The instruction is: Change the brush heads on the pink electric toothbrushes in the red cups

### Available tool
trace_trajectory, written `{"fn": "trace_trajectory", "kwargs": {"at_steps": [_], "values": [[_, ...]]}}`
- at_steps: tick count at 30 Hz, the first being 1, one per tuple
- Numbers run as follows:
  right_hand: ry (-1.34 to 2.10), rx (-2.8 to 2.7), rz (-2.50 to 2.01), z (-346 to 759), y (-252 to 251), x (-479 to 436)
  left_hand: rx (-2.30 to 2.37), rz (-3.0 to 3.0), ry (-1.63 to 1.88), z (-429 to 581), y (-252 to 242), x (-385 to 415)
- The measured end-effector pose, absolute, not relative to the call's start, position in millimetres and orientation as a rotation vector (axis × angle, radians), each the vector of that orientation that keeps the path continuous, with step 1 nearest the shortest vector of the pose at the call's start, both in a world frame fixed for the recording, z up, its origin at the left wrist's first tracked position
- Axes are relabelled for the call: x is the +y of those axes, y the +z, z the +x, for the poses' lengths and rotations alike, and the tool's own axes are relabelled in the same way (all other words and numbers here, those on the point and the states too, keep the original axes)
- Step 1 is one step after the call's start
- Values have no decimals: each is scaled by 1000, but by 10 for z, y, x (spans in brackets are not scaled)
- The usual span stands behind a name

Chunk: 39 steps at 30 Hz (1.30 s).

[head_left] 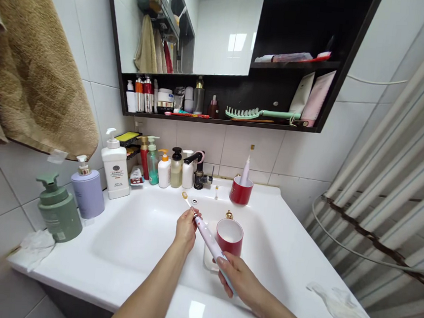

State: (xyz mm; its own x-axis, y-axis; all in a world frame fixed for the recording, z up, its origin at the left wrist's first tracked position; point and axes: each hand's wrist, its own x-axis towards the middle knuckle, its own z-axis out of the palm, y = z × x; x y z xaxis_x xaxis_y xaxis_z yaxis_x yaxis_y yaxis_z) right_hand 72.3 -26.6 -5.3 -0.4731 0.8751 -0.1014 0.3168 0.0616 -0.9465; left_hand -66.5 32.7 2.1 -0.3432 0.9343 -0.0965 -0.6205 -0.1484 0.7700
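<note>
Over the white sink [142, 237] I hold a pale pink electric toothbrush [205, 235], its head pointing up and to the left. My right hand [240, 280] is wrapped round the handle's lower end. My left hand [187, 226] pinches the neck just below the brush head [184, 195]. A red cup [229, 236] with a white inside stands in the basin right behind the toothbrush. A second red cup [241, 190] on the back rim holds another toothbrush upright.
Black faucet [198, 170] at the back of the basin, with several bottles beside it. Green [58, 210], purple [87, 191] and white pump bottles [115, 165] line the left rim. Brown towel [38, 64] hangs left. Crumpled white cloth [347, 309] lies at right. Mirror cabinet above.
</note>
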Motion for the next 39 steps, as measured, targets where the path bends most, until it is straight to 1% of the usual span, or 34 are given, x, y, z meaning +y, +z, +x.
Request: {"fn": "trace_trajectory", "kwargs": {"at_steps": [8, 13, 21, 27, 31, 39], "values": [[1268, -1867, -1250, 728, -55, -270, 854, 463, 1741, -674, 18, 335], [1363, -1873, -1214, 727, -34, -275, 853, 401, 1762, -666, 26, 332], [1316, -1891, -1248, 774, -53, -267, 919, 308, 1787, -746, 32, 368], [1189, -1712, -1218, 845, 113, -174, 1223, 542, 1494, -700, 23, 550], [1090, -1570, -1312, 938, 136, -61, 1330, 653, 1404, -602, 44, 807], [937, -1472, -1299, 1046, 39, 131, 1559, 863, 1276, -481, 51, 1438]]}}
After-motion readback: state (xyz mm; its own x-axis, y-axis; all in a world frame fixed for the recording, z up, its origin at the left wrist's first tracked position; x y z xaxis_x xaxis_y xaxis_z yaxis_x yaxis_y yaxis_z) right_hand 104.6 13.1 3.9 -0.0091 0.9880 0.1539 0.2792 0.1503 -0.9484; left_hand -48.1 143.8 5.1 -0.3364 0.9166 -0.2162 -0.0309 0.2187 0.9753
